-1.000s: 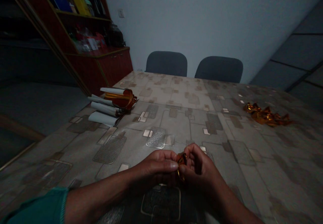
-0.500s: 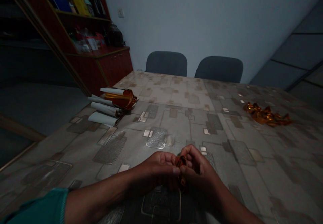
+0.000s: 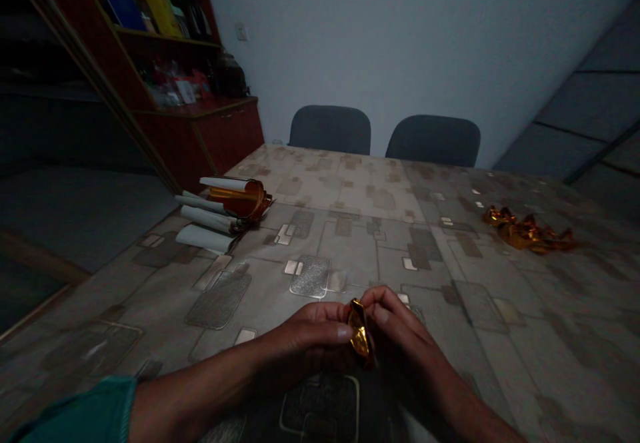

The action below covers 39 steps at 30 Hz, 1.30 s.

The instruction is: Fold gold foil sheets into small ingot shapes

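Observation:
A small folded piece of gold foil paper (image 3: 359, 333) is held over the near edge of the table, one shiny face turned up. My left hand (image 3: 320, 333) pinches it from the left, thumb on top. On its other side my right hand (image 3: 400, 330) has its curled fingers against the upper right edge; its thumb is partly hidden. Several folded gold paper pieces (image 3: 530, 230) lie in a row on the right of the table. To the left rests a stack of curled gold paper sheets (image 3: 235, 203) with pale backs.
The table (image 3: 350, 243) has a patterned cover. Two grey chairs (image 3: 330, 128) stand behind its far edge, against a pale wall. A red-brown cabinet (image 3: 200, 130) with filled shelves is at the back left.
The folded piece has turned so that more of its bright gold face shows. My right thumb has come off its front, and the right fingers have shifted slightly to the right.

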Each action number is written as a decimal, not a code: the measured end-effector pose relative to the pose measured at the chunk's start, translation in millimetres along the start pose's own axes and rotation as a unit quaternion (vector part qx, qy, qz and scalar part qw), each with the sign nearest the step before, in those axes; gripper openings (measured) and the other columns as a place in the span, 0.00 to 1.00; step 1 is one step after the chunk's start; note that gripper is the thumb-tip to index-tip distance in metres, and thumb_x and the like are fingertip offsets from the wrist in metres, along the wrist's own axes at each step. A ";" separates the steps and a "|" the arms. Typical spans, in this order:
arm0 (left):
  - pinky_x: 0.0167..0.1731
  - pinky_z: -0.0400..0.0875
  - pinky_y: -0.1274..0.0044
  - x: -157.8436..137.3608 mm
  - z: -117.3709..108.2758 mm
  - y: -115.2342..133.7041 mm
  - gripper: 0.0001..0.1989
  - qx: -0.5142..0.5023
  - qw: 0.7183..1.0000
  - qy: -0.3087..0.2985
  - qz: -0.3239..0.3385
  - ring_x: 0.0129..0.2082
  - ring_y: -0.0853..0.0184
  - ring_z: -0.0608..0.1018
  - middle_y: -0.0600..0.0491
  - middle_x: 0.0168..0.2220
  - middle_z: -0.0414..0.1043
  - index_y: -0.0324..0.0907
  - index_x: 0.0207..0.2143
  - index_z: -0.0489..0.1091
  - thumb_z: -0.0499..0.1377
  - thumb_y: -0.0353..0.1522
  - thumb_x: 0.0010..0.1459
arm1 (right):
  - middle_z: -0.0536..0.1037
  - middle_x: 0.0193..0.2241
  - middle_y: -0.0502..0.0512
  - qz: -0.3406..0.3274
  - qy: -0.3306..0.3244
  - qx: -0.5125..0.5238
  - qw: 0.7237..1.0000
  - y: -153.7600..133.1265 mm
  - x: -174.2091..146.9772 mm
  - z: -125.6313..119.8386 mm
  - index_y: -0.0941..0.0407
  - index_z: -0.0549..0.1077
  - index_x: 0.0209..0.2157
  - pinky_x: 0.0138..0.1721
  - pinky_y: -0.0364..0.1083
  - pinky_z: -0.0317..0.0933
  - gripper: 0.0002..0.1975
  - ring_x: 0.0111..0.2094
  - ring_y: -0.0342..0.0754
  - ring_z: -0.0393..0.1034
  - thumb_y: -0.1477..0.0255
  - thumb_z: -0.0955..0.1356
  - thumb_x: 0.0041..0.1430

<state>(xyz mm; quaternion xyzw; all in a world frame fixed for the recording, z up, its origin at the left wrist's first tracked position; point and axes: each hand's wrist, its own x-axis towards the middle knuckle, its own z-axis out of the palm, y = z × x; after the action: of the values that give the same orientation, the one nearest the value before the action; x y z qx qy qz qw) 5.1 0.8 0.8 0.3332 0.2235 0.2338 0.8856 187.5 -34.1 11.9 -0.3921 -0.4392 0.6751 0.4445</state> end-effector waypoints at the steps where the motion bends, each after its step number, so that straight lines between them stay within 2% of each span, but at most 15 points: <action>1: 0.39 0.69 0.79 -0.2 0.6 0.4 0.18 -0.012 1.000 0.004 0.015 0.36 0.68 0.77 0.47 0.37 0.76 0.34 0.42 0.74 0.68 0.37 0.53 | 0.67 0.29 0.49 -0.006 -0.001 -0.003 1.000 -1.6 -0.6 -0.7 0.53 0.67 0.38 0.29 0.44 0.59 0.13 0.29 0.45 0.63 0.57 0.65 0.63; 4: 0.41 0.70 0.78 -0.4 2.0 0.9 0.14 -0.048 0.997 0.025 0.062 0.36 0.68 0.78 0.45 0.39 0.76 0.34 0.43 0.74 0.65 0.34 0.57 | 0.70 0.30 0.51 -0.021 -0.014 -0.030 0.999 -5.4 -1.0 -1.5 0.52 0.66 0.41 0.33 0.47 0.61 0.14 0.31 0.48 0.67 0.59 0.68 0.59; 7: 0.37 0.70 0.81 -0.8 3.2 1.0 0.11 -0.068 0.993 0.045 0.087 0.34 0.70 0.78 0.45 0.38 0.76 0.34 0.41 0.74 0.65 0.32 0.58 | 0.71 0.30 0.51 -0.043 -0.021 -0.077 0.996 -6.2 0.4 -0.6 0.52 0.67 0.38 0.34 0.47 0.62 0.13 0.33 0.49 0.68 0.65 0.71 0.53; 12: 0.31 0.70 0.84 -0.7 4.1 1.0 0.14 -0.052 0.992 0.082 0.075 0.29 0.73 0.76 0.49 0.34 0.75 0.33 0.38 0.74 0.69 0.34 0.53 | 0.70 0.32 0.51 -0.082 0.004 -0.114 0.990 -1.8 3.9 1.5 0.53 0.67 0.33 0.32 0.45 0.63 0.07 0.31 0.46 0.67 0.73 0.70 0.52; 16: 0.33 0.71 0.83 -0.1 4.0 0.9 0.16 -0.025 0.992 0.111 0.057 0.29 0.73 0.76 0.48 0.35 0.75 0.34 0.38 0.74 0.70 0.35 0.51 | 0.71 0.31 0.51 -0.104 0.031 -0.175 0.979 -0.5 6.1 1.7 0.53 0.68 0.31 0.30 0.44 0.64 0.05 0.30 0.45 0.68 0.74 0.69 0.52; 23: 0.33 0.72 0.83 -0.1 3.2 1.4 0.14 -0.042 0.992 0.102 0.059 0.29 0.73 0.78 0.47 0.34 0.76 0.33 0.38 0.74 0.69 0.33 0.53 | 0.73 0.31 0.52 -0.159 0.064 -0.258 0.951 -4.4 6.0 2.3 0.54 0.70 0.30 0.31 0.45 0.65 0.03 0.31 0.46 0.69 0.76 0.68 0.53; 28: 0.40 0.74 0.82 -1.6 2.1 2.7 0.13 -0.066 0.992 0.092 0.058 0.34 0.72 0.79 0.46 0.36 0.76 0.31 0.39 0.75 0.70 0.29 0.52 | 0.74 0.30 0.52 -0.179 0.096 -0.307 0.930 -9.6 2.5 1.0 0.54 0.72 0.31 0.32 0.46 0.64 0.02 0.31 0.47 0.70 0.75 0.68 0.56; 31: 0.45 0.73 0.79 -2.5 2.5 2.8 0.13 -0.075 0.992 0.085 0.060 0.39 0.69 0.79 0.43 0.41 0.77 0.32 0.42 0.76 0.68 0.30 0.55 | 0.75 0.31 0.53 -0.190 0.100 -0.308 0.927 -11.5 1.0 -0.3 0.53 0.72 0.32 0.33 0.47 0.64 0.02 0.32 0.48 0.71 0.75 0.68 0.57; 34: 0.44 0.74 0.80 -2.5 3.2 1.6 0.12 -0.079 0.991 0.088 0.066 0.39 0.69 0.80 0.44 0.41 0.77 0.33 0.41 0.77 0.67 0.32 0.57 | 0.75 0.32 0.53 -0.194 0.105 -0.299 0.928 -11.7 1.0 -1.1 0.53 0.72 0.32 0.33 0.47 0.64 0.01 0.33 0.48 0.71 0.74 0.68 0.58; 39: 0.40 0.74 0.81 -2.1 2.4 -0.6 0.15 -0.054 0.992 0.090 0.065 0.36 0.70 0.79 0.46 0.37 0.78 0.33 0.39 0.77 0.70 0.35 0.52 | 0.75 0.30 0.52 -0.196 0.100 -0.281 0.934 -10.8 2.7 -1.7 0.53 0.72 0.31 0.33 0.46 0.64 0.02 0.32 0.48 0.71 0.74 0.68 0.57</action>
<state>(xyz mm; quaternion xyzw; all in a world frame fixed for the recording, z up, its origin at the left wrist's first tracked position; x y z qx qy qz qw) 4.9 -1.9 2.6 0.2763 0.2676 0.3314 0.8615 191.0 -28.8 21.1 -0.4728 -0.6327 0.3809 0.4808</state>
